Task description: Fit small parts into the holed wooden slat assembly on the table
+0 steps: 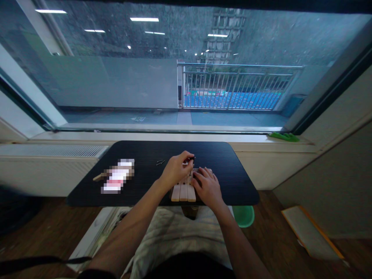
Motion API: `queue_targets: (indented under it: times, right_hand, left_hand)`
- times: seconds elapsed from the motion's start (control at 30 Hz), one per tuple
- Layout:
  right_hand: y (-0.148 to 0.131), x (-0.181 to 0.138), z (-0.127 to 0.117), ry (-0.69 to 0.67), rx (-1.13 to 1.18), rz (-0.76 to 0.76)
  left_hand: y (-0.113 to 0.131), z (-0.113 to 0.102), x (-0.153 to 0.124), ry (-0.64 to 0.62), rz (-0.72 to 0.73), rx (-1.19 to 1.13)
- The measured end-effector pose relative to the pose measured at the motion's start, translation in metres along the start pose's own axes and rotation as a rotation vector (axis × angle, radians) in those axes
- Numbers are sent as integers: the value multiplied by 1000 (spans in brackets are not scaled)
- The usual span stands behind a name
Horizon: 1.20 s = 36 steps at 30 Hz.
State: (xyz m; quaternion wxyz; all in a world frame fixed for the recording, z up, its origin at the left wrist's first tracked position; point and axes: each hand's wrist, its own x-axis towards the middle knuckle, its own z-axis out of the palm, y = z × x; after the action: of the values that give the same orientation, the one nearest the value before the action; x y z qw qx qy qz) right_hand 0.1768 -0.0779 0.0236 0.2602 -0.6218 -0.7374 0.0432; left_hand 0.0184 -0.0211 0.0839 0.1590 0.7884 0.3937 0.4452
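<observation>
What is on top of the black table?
On the black table are a slatted wooden piece, thin metal pieces, a wooden stick and a pixelated item. The left hand and right hand cover part of the slatted wooden piece; what lies beneath them is hidden.

Slats (pixel 183 193) sit on the table (pixel 145 186), before the window (pixel 162 46).

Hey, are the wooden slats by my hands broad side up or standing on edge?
Broad side up: the slats lie side by side, wide faces toward the camera, with your right hand at their right.
</observation>
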Motion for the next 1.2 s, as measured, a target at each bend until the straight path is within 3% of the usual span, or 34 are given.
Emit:
queue_targets:
  times: [0.77,1.2]
  right_hand:
    - [1,0,1,4,-8,-1]
    - [1,-1,1,-8,-4,5]
  left_hand:
    - [2,-1,0,-10,-2,3]
    - [3,-3,2,-79,-20,-13]
